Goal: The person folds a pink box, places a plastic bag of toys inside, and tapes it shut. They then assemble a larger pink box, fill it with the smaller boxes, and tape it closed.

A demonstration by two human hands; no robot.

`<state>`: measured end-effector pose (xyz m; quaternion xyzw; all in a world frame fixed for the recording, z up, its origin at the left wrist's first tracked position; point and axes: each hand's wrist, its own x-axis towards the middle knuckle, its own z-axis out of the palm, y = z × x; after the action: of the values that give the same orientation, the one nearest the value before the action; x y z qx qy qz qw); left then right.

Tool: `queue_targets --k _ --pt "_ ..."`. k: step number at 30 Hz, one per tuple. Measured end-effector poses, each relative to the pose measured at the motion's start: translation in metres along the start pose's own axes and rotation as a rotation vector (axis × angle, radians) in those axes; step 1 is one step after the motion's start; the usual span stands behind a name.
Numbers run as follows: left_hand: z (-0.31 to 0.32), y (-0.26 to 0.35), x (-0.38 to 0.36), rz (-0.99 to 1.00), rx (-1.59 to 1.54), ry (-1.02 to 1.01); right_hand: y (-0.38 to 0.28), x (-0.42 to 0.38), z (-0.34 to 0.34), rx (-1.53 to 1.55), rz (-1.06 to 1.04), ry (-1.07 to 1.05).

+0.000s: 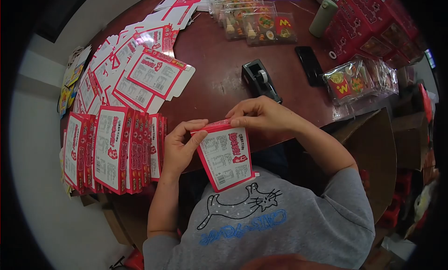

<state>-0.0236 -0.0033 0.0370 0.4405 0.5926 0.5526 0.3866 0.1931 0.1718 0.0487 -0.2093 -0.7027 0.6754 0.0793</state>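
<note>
A pink-and-white printed carton (pixel 225 158) is held upright at the table's near edge, its text panel facing me. My left hand (pixel 183 141) grips its upper left corner, thumb on the front and fingers behind. At the upper right, my right hand (pixel 259 115) pinches the top edge, fingers bent over the pink top flap (pixel 217 125). Whether anything is inside the carton cannot be seen. A black tape dispenser (pixel 259 80) stands just beyond my right hand. Left of my left hand are rows of upright cartons (pixel 110 148) of the same print.
Flat unfolded cartons (pixel 154 74) are spread over the table's left side. Clear-wrapped food-picture packs (pixel 270 28) lie at the back, with more packs (pixel 350 83) at right. A black phone (pixel 309 66), a green bottle (pixel 323 17) and a large pink box (pixel 373 29) stand or lie at right.
</note>
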Motion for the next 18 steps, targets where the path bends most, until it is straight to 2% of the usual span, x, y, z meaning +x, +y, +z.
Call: queue_targets --k 2,3,5,6,7,8,9,11,12,13,14,16,18 --pt "-0.001 -0.006 0.003 -0.042 0.001 -0.024 -0.006 0.000 -0.008 -0.271 -0.072 -0.160" --pt "-0.004 -0.011 0.005 -0.045 0.001 -0.027 -0.010 0.002 -0.015 -0.269 -0.070 -0.158" --pt "-0.011 -0.019 0.012 -0.040 0.062 0.019 -0.018 0.015 -0.039 -0.579 -0.445 -0.084" --pt "-0.008 -0.013 0.012 -0.040 0.062 0.018 -0.013 0.033 -0.063 -0.684 -0.539 0.053" --pt "-0.005 0.001 0.010 0.053 0.265 0.104 -0.005 0.057 -0.096 -0.786 -0.631 0.193" --pt "-0.004 0.017 0.006 0.148 0.469 0.191 -0.002 0.076 -0.135 -0.915 -0.594 0.318" --pt "-0.010 0.033 -0.001 0.248 0.666 0.156 0.001 0.091 -0.174 -1.043 -0.554 0.446" --pt "-0.024 0.070 -0.018 0.387 1.086 0.160 0.016 0.108 -0.233 -1.469 -0.280 0.671" --pt "-0.033 0.089 -0.025 0.349 1.248 0.205 0.027 0.108 -0.253 -1.466 -0.283 0.671" --pt "-0.043 0.102 -0.031 0.305 1.408 0.251 0.040 0.107 -0.270 -1.624 -0.213 0.695" --pt "-0.059 0.108 -0.036 0.297 1.410 0.252 0.044 0.106 -0.275 -1.701 -0.178 0.701" --pt "-0.097 0.113 -0.047 -0.026 1.570 0.359 0.042 0.099 -0.280 -1.740 -0.104 0.641" --pt "-0.138 0.102 -0.060 -0.111 1.527 0.317 0.028 0.086 -0.282 -1.700 -0.063 0.576"
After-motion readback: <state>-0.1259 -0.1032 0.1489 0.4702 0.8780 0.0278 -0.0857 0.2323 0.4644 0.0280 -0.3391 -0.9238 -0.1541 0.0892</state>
